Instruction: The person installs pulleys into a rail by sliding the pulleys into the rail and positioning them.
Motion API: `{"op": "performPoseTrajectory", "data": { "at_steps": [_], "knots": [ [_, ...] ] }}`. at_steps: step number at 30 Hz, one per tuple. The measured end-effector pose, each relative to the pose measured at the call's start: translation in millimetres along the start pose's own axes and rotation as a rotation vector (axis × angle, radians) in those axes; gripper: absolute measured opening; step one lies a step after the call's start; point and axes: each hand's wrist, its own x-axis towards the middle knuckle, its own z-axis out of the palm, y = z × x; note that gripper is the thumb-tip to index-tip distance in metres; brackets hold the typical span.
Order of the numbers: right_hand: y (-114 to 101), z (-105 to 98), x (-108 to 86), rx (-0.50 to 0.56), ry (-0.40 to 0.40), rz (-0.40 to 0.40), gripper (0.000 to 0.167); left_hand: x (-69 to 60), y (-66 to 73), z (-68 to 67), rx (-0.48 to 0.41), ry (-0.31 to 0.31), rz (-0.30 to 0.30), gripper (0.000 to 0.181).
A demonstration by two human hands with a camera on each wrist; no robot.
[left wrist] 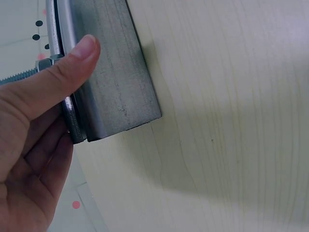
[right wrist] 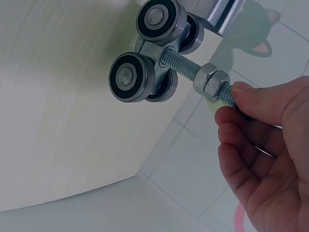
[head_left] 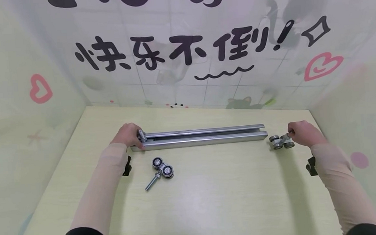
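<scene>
A slotted metal rail [head_left: 206, 140] lies across the table, its slot facing up. My left hand [head_left: 129, 136] grips its left end; in the left wrist view the thumb of that hand [left wrist: 38, 106] lies on the rail's side [left wrist: 116, 72], beside a threaded bolt with a nut [left wrist: 44, 65] standing out of the slot. Just off the rail's right end, my right hand [head_left: 307, 134] pinches the bolt of a roller carriage [head_left: 281, 142]. Its wheels [right wrist: 157, 17], bolt and nuts [right wrist: 211, 79] show in the right wrist view, with my right hand's [right wrist: 270, 140] thumb and fingertips at the bolt's end.
Another roller carriage [head_left: 163, 168] with its bolt lies on the table [head_left: 213, 203] in front of the rail's left part. Printed walls stand behind [head_left: 185, 85] and at both sides of the table.
</scene>
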Motion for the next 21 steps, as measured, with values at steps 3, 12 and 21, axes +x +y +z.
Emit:
{"op": "performPoseTrajectory", "data": {
  "at_steps": [3, 12, 21],
  "knots": [
    [1, 0, 2.5, 0.002, -0.013, 0.004, 0.011, -0.6, -1.1, -0.3, 0.005, -0.001, 0.001, 0.041],
    [2, 0, 12.5, -0.017, -0.027, 0.028, 0.011, -4.0, 0.7, -2.7, 0.011, 0.000, -0.009, 0.040],
    [-1, -3, 24.1, -0.052, -0.030, 0.068, 0.011, -3.5, 4.9, -0.5, 0.004, 0.013, -0.010, 0.043]
  ]
}}
